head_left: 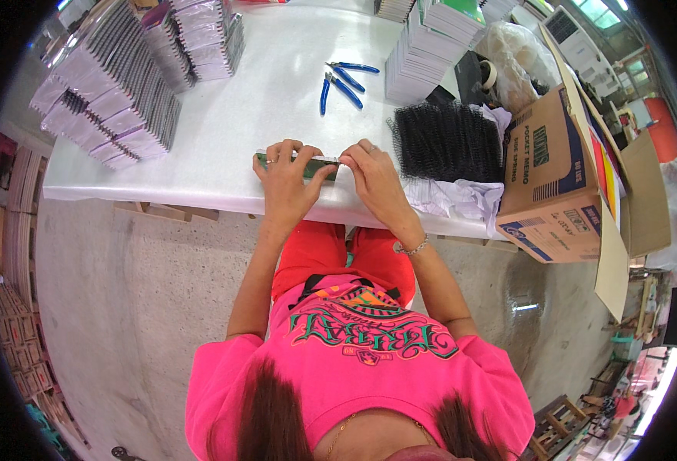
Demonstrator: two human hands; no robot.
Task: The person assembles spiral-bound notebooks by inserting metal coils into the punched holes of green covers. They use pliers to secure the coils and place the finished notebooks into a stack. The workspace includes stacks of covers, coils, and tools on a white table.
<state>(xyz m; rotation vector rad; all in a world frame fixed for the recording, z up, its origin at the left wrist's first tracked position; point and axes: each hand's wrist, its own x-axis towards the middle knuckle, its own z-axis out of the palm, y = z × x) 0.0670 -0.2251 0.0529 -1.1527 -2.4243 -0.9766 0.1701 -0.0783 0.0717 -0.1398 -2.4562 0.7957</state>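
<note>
Near the table's front edge, my left hand [287,173] grips a small notebook [319,170] with a dark green cover, fingers over its far edge and thumb on the near side. My right hand [373,173] is closed in a pinch at the notebook's right end. A thin black strip, which looks like a spiral binding coil [327,160], runs along the edge to those fingertips; its far end is hidden by them. Just right of my right hand lies a thick pile of black spiral coils [447,143] on crumpled white paper [461,198].
Blue-handled cutting pliers [344,91] lie farther back on the white table [223,138]. Tall stacks of spiral-bound notebooks [115,92] stand left; unbound pads [423,58] stand back right. An open cardboard box [550,177] occupies the right side, with a clear plastic bag [511,65] behind.
</note>
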